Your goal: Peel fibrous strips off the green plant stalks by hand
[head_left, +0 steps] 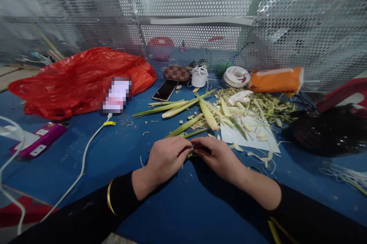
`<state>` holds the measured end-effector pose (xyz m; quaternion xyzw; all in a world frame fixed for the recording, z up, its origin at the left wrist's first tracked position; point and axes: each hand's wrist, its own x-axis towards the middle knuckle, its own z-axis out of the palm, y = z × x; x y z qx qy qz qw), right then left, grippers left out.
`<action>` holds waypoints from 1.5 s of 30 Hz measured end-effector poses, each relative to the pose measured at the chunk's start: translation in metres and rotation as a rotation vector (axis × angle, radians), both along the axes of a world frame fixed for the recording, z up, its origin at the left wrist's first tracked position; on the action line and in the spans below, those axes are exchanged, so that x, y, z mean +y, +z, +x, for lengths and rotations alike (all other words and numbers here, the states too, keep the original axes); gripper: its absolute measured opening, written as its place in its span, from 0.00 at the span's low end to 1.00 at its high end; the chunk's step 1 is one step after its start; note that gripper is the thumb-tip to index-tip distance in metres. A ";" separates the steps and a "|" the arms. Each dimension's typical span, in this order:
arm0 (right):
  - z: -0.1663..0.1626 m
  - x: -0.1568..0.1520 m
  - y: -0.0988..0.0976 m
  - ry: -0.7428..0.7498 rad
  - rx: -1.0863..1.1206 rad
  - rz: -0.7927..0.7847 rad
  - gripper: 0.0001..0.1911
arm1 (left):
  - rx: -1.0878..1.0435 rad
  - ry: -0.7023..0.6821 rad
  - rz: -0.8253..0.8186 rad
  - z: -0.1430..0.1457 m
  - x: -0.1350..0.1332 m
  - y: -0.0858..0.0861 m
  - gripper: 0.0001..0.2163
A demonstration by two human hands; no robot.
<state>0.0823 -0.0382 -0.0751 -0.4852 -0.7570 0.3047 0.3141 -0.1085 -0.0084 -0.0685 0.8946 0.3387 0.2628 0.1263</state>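
Observation:
My left hand (169,158) and my right hand (222,159) meet low over the blue table (183,206), fingertips close together in a pinch. A small greenish bit shows beneath the fingertips; what they grip is mostly hidden. Just beyond my hands lie pale green leafy stalks (208,114), some with whitish sheaths. More long stalks (174,107) point left. To the right a heap of green and yellowish plant scraps (269,104) spreads partly over a white sheet (252,141). A gold bangle (109,198) circles my left sleeve.
At left sit a red plastic bag (86,76), a lit phone (117,94) on a white cable (84,156), and a purple box (43,141). Farther back are a dark phone (165,90), a checked case (177,73), a tape roll (236,76) and an orange pack (275,79). A black bag (332,129) stands right.

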 end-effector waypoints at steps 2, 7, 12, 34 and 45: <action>0.001 0.001 -0.001 0.002 0.030 0.005 0.06 | -0.030 0.003 -0.024 0.000 -0.001 0.000 0.07; 0.002 0.002 0.001 -0.038 0.055 0.017 0.06 | -0.049 0.010 -0.054 0.000 -0.002 0.001 0.07; 0.002 0.001 0.002 -0.073 0.044 0.018 0.07 | -0.034 0.013 -0.079 0.000 -0.001 0.001 0.08; 0.002 0.001 0.015 -0.026 0.694 -0.472 0.08 | 0.192 0.174 -0.095 -0.003 0.002 0.011 0.07; 0.002 0.001 0.000 -0.020 0.419 -0.316 0.05 | 0.121 0.162 -0.147 -0.003 0.002 0.011 0.06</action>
